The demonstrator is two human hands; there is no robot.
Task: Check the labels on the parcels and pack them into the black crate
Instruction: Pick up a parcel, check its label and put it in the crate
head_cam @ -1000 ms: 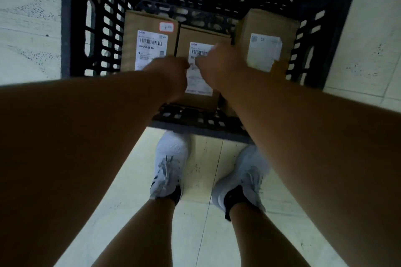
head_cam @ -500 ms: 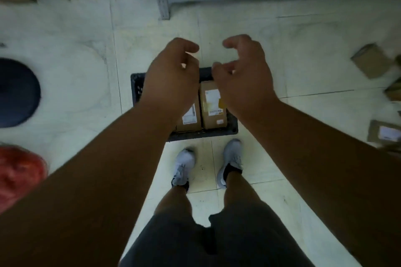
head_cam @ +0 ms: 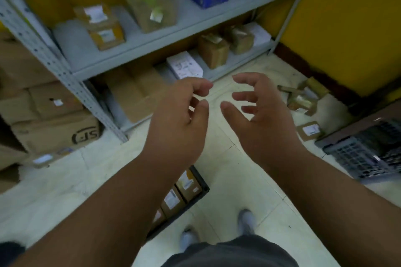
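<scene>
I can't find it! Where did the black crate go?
In the head view, the black crate sits on the floor low in the picture, mostly hidden under the left forearm, just ahead of the white shoes, with labelled parcels inside.

Two bare hands show, the left hand [head_cam: 180,119] and the right hand [head_cam: 260,115], both empty with loosely curled digits. Three brown parcels [head_cam: 172,200] with white labels sit in the one black crate [head_cam: 202,191] on the floor. One grey slotted crate [head_cam: 358,156] lies at the right edge. One small labelled parcel [head_cam: 309,130] lies on the floor beside it. One large box marked SF [head_cam: 58,134] stands at the left. Two white shoes [head_cam: 246,221] appear. The shelf parcels are too blurred to count.
</scene>
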